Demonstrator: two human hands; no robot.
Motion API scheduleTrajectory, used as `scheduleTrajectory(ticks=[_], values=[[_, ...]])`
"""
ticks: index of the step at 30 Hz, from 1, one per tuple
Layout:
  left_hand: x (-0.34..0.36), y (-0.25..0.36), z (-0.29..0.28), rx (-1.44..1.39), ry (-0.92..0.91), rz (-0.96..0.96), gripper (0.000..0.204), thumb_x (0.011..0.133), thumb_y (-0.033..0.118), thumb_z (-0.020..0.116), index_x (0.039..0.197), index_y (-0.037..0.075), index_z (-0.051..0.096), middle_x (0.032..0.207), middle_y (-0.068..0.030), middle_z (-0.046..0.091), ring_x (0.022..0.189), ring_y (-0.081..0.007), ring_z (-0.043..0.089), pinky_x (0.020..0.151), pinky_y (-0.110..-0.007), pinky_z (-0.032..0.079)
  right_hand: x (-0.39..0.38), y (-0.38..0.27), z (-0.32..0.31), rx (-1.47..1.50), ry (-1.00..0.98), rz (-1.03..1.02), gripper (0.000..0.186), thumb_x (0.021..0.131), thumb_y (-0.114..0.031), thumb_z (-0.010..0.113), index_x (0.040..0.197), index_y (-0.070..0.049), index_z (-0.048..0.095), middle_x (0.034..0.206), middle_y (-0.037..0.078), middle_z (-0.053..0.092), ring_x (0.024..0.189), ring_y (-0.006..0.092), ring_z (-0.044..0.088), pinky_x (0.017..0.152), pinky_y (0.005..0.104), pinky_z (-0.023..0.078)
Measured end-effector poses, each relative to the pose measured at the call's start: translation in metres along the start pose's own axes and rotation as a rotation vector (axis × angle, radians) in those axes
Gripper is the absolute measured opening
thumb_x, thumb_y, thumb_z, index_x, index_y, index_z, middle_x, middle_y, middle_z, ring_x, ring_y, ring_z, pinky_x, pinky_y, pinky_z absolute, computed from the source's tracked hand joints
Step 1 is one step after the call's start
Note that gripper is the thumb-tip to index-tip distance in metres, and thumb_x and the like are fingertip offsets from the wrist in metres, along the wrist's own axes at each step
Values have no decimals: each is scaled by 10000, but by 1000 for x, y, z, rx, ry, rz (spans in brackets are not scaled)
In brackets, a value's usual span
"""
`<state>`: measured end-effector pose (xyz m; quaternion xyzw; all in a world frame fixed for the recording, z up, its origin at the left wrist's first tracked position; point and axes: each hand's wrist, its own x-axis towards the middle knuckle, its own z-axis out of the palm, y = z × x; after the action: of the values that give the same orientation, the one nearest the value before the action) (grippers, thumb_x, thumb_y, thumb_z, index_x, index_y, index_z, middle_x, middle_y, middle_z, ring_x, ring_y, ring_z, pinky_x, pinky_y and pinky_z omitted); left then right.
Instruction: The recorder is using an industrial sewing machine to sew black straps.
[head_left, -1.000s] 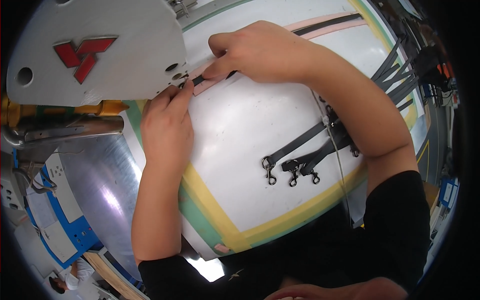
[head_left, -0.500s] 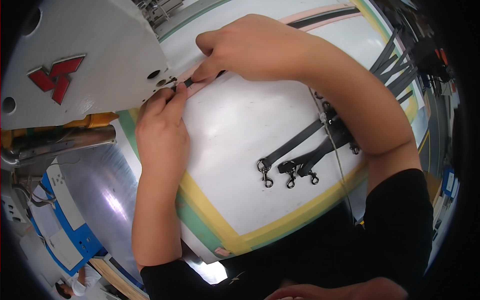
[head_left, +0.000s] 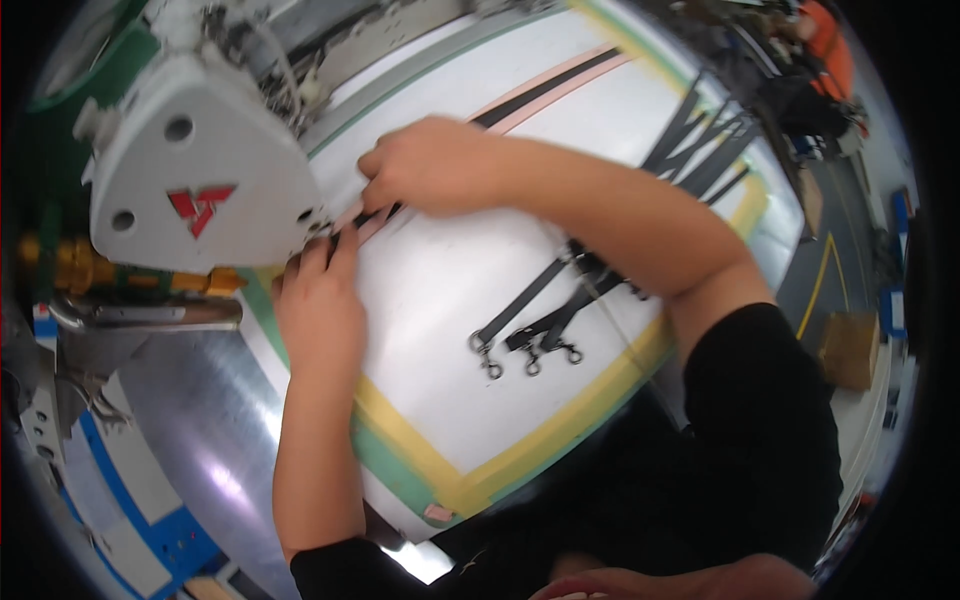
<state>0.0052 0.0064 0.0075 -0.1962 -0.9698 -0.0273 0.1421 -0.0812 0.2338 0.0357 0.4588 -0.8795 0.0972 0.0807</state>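
Note:
A narrow black strap [head_left: 492,117] lies between two pink strips on a white board, running diagonally from the far right toward the head of a sewing machine [head_left: 255,175]. Close by the machine head, my left hand [head_left: 325,315] has its bent fingers closed at the strap's near end; their tips are partly hidden. My right hand [head_left: 435,165] arches over the same strap just beyond, thumb and fingers closed on it. Under and below my right forearm lies a bundle of dark straps [head_left: 520,300] with metal snap hooks [head_left: 533,362], tied with a thin cord.
Yellow tape [head_left: 560,440] and green tape edge the white board [head_left: 430,330]. At left are a metal cylinder arm [head_left: 160,315], a gold-coloured part [head_left: 90,265] and a shiny metal surface [head_left: 200,400]. A cardboard box [head_left: 850,350] stands at right; a person in orange [head_left: 828,50] is beyond.
The whole view has shifted, so the machine head looks smaller and more of the surroundings shows. Both hands stay at the strap, with little visible movement along it.

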Motion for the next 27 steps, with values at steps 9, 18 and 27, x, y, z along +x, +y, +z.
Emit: scheduleTrajectory(ticks=[9, 18, 27], values=[[-5, 5, -3, 42, -52, -20, 491, 890, 27, 555, 1354, 148, 662, 1275, -93, 661, 1129, -326, 648, 950, -502, 500, 29, -14, -2, 196, -180, 400, 444, 828, -423, 804, 1051, -43, 748, 1000, 180, 749, 965, 378, 728, 805, 483, 582], [-4, 4, -2, 92, -47, -25, 503, 897, 33, 561, 1371, 167, 664, 1288, -89, 655, 1130, -317, 646, 941, -486, 505, 8, 28, -16, 43, -243, 519, 640, 774, -525, 831, 1143, -19, 701, 1069, 173, 748, 1033, 373, 722, 843, 487, 574], [-6, 0, 2, 88, -8, -1, 535, 874, 13, 575, 1384, 153, 656, 1306, -106, 655, 1135, -329, 633, 930, -501, 484, -90, 140, -67, -65, -290, 822, 800, 707, -612, 876, 1203, -19, 672, 1179, 205, 715, 1135, 377, 680, 936, 450, 542]])
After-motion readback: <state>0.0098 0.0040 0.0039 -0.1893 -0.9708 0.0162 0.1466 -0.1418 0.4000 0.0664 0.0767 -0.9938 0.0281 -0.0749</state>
